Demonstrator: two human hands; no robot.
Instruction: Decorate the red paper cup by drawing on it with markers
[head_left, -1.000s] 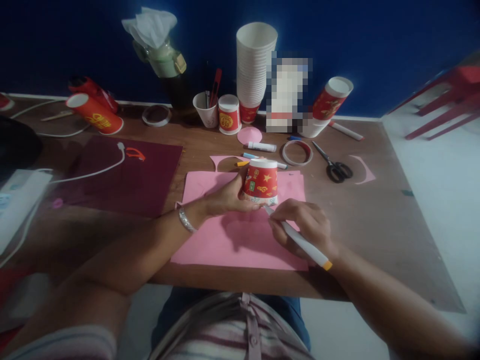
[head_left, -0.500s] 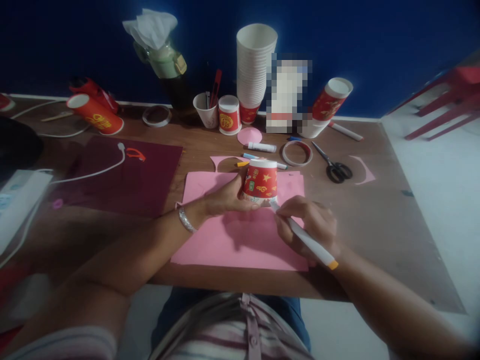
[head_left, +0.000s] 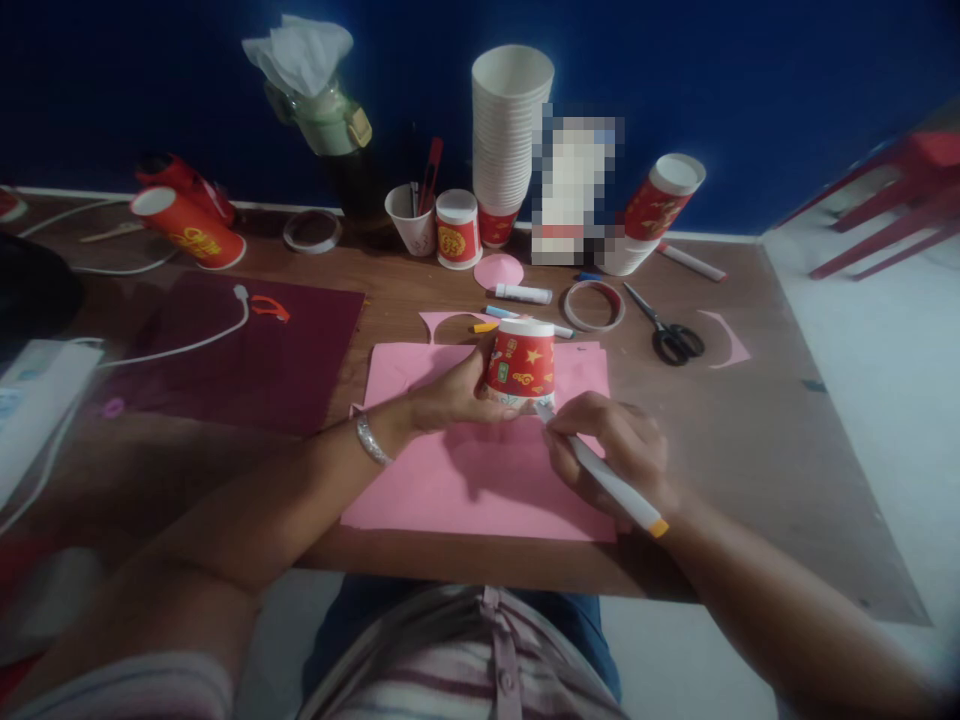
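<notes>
My left hand grips a red paper cup printed with gold designs, its fingers partly hidden behind it. The cup is held bottom-up, white base on top, over several pink paper sheets. In my right hand is a white marker with an orange end, held like a pen. Its tip meets the cup's lower white rim, near my left thumb. Behind the cup lie an orange cap, a blue marker and a pink paper offcut.
Farther back are a pink paper cone, a glue stick, a tape roll and scissors. A tall stack of cups stands by the wall. To the left are a dark red sheet and a power strip.
The marker and my right hand have shifted slightly left along the cup's rim. My left hand and the cup stay nearly still.
</notes>
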